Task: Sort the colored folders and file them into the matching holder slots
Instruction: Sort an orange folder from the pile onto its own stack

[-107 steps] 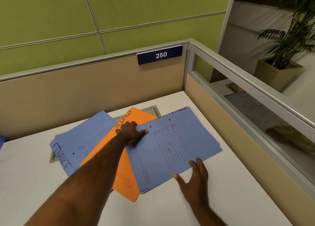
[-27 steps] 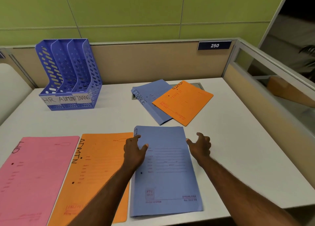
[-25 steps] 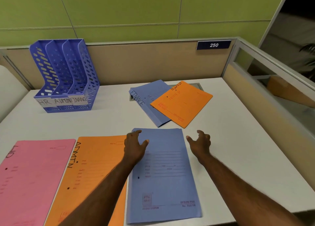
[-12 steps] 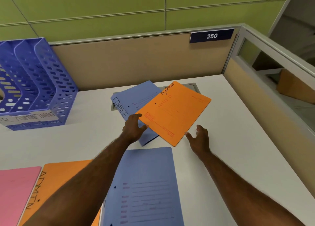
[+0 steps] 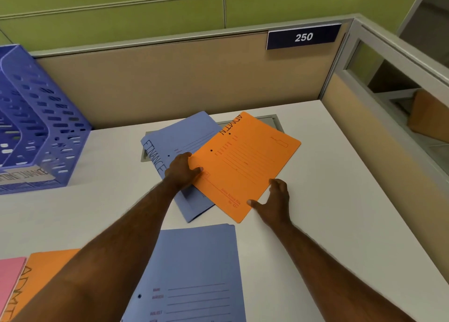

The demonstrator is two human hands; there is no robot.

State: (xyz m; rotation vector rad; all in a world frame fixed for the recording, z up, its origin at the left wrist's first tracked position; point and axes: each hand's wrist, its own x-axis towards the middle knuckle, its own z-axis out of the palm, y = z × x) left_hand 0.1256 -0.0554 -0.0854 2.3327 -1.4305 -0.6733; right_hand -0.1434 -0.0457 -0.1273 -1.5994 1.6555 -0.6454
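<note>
Both hands [image 5: 181,170] on orange folder [image 5: 245,161]

Orange folder [image 5: 245,166], centre of the frame: matt card, smooth, printed in red. Blue folder [image 5: 179,139] partly under it: the same matt card (handwritten black lettering along one edge). Blue folder [image 5: 194,273], lower centre: matt card. File holder [image 5: 36,117], left edge: perforated blue plastic with a slight sheen. Desk [image 5: 340,212]: smooth white laminate, matt. Partition [image 5: 170,79], upper middle: tan panel, fine-textured, with a metal-looking grey rail. Number plate [image 5: 303,37], upper right: glossy dark plastic.
</note>
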